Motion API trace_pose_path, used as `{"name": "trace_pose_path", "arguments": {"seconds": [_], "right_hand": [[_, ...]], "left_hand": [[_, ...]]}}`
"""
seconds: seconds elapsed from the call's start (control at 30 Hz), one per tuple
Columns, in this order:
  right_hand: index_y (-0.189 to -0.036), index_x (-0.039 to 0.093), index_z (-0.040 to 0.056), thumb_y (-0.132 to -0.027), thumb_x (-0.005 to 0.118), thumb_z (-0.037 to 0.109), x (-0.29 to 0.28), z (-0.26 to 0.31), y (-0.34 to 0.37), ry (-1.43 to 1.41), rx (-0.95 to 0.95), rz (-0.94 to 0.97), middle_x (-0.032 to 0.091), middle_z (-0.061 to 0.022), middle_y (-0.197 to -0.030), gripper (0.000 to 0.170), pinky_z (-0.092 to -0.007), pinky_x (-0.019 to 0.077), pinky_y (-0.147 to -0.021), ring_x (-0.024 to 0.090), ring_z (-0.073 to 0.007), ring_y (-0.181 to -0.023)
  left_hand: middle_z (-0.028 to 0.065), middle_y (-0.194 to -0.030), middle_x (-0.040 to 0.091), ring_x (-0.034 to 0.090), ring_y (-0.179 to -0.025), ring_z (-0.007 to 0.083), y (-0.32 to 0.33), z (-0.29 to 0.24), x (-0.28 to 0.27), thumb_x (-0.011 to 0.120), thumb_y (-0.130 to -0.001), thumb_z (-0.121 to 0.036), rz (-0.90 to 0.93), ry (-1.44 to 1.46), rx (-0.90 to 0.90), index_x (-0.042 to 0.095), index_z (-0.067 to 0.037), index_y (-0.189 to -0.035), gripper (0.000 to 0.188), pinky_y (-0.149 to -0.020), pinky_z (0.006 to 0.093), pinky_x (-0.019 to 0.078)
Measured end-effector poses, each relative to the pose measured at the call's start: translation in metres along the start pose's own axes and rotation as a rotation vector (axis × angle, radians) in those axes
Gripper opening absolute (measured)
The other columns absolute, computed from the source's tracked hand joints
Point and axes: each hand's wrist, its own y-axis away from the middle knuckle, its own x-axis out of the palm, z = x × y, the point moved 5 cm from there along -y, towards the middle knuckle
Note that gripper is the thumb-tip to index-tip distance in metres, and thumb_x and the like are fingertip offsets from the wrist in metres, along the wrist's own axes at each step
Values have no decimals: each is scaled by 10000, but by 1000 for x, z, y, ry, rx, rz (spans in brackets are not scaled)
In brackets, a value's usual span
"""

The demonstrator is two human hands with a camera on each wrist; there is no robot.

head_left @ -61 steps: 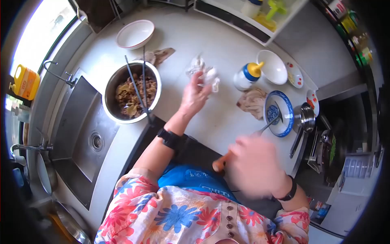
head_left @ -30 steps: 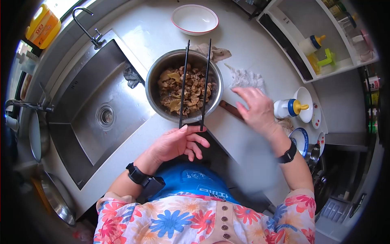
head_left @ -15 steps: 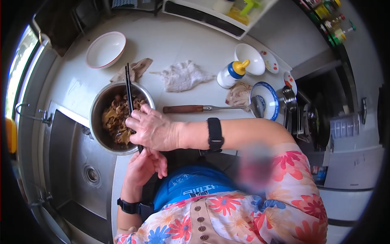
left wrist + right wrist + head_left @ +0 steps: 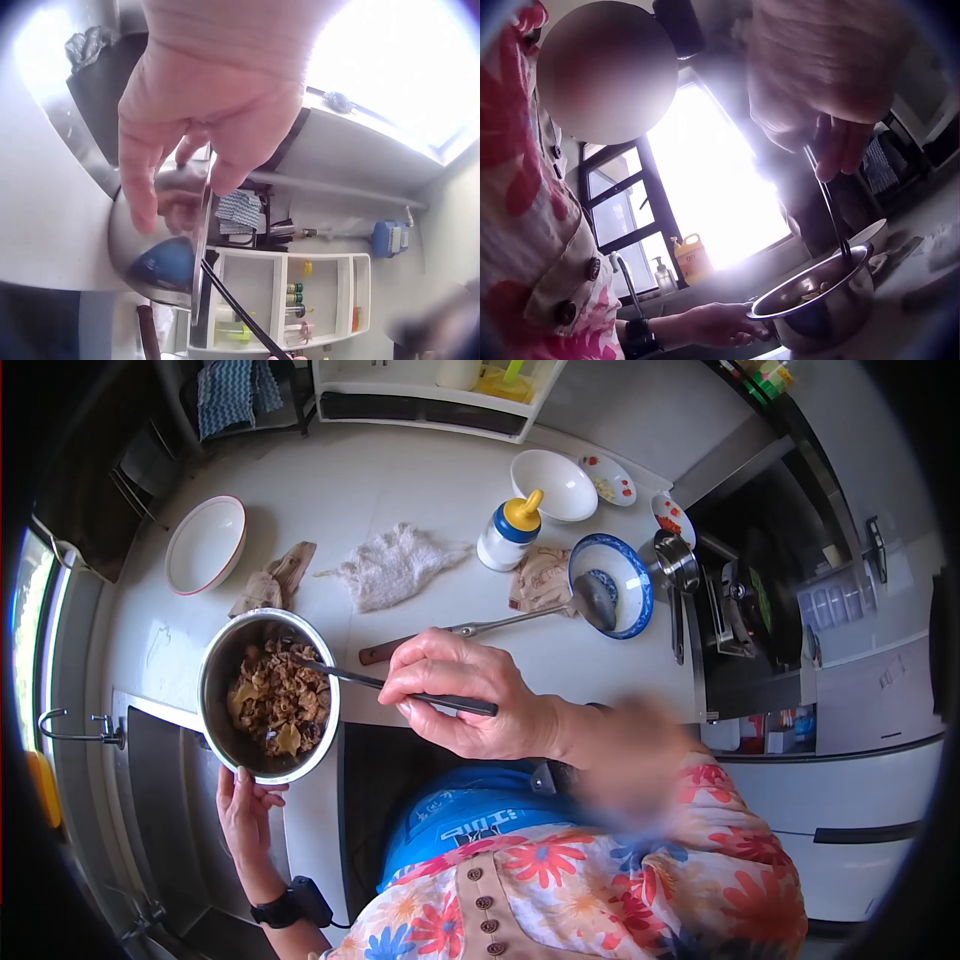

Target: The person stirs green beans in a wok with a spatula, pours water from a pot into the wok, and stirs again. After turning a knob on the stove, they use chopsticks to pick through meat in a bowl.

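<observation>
My left hand (image 4: 243, 810) grips the near edge of a steel bowl (image 4: 222, 660). In the left wrist view the thumb lies over the rim and the fingers (image 4: 142, 199) press the outer wall. Brown chopped food (image 4: 280, 700) with pale leafy pieces fills the lower part of the bowl. Black chopsticks (image 4: 340, 674) are held in my right hand (image 4: 465, 695), their tips down in the food at the bowl's right side. A spatula (image 4: 480, 627) with a wooden handle lies on the counter beyond that hand, its head resting over a blue-rimmed bowl (image 4: 640, 575).
A crumpled white cloth (image 4: 395, 567) lies behind the steel bowl, near a brown rag (image 4: 275, 580) and a red-rimmed bowl (image 4: 180, 550). A yellow-capped bottle (image 4: 505, 540) stands by a white bowl (image 4: 560, 480). The sink (image 4: 165, 810) is at left, the stove (image 4: 760, 610) at right.
The spatula has left my right hand and lies on the counter. That hand has taken the chopsticks that lay across the bowl. My left hand has moved from the cloth to the bowl's rim.
</observation>
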Motion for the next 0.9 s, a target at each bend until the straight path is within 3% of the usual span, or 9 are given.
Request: {"name": "trace_pose_path", "arguments": {"seconds": [0.13, 0.17, 0.3, 0.43, 0.47, 0.53, 0.6, 0.7, 0.9], "right_hand": [[-852, 609, 25, -724, 584, -28, -1, -5, -3, -36, 110, -4, 574, -80, -795, 140, -270, 456, -626, 566, -184, -709], [-850, 595, 42, -739, 584, 32, 1, -7, -9, -39, 74, -19, 559, -88, -753, 113, -303, 454, -582, 571, -224, -668], [-855, 609, 26, -749, 605, 28, 12, -20, -29, 101, 31, 9, 592, -93, -737, 106, -257, 447, -555, 574, -176, -616], [-872, 614, -3, -818, 596, 60, 0, -40, -29, 36, 243, -50, 618, -35, -731, 84, -208, 455, -571, 576, -87, -654], [-896, 607, -16, -834, 579, 64, -8, -41, -28, -13, 369, -72, 616, -44, -767, 105, -210, 478, -605, 594, -104, -697], [-913, 593, -41, -849, 559, 77, -17, -30, -37, -153, 391, -156, 610, -69, -803, 138, -227, 505, -648, 610, -137, -732], [-915, 592, -48, -851, 558, 84, -18, -20, -41, -193, 418, -66, 611, -81, -819, 151, -240, 513, -662, 615, -151, -739], [-920, 592, -51, -855, 555, 98, -4, -26, -42, -239, 449, 64, 615, -99, -840, 167, -256, 519, -679, 621, -169, -748], [-924, 612, -9, -853, 576, 184, 11, -37, -52, -164, 507, 152, 636, -69, -789, 208, -212, 494, -621, 626, -131, -712]], "left_hand": [[152, -889, 612, 643, -677, 202, -11, -10, 28, 454, -909, -154, 7, -9, -92, 377, 4, -1203, 342, -493, 234, 499], [145, -882, 614, 642, -674, 198, -14, -7, 31, 461, -907, -160, 35, -6, -101, 378, 0, -1204, 348, -502, 230, 497], [118, -947, 593, 629, -688, 179, -22, 1, 55, 498, -888, -181, 106, 30, -105, 377, 11, -1201, 387, -536, 237, 491], [97, -967, 575, 627, -711, 183, -24, 13, 57, 516, -879, -164, 62, 71, -47, 340, -2, -1273, 461, -549, 238, 509], [96, -957, 578, 625, -706, 178, -23, 17, 55, 522, -877, -162, 29, 61, -35, 347, 1, -1269, 460, -548, 236, 506], [90, -944, 579, 615, -706, 160, -19, 22, 49, 531, -872, -154, -25, 61, 26, 367, 1, -1257, 446, -558, 226, 495], [83, -930, 580, 605, -705, 143, -13, 26, 41, 539, -868, -146, -76, 50, 88, 387, 1, -1246, 433, -567, 217, 484], [36, -848, 574, 548, -686, 79, -1, 33, 32, 571, -842, -116, -230, -230, 215, 478, -3, -1148, 339, -604, 206, 454], [53, -884, 549, 542, -723, 110, 15, 40, 36, 556, -812, -1, -274, -679, 410, 528, -11, -1085, 274, -650, 207, 448]]}}
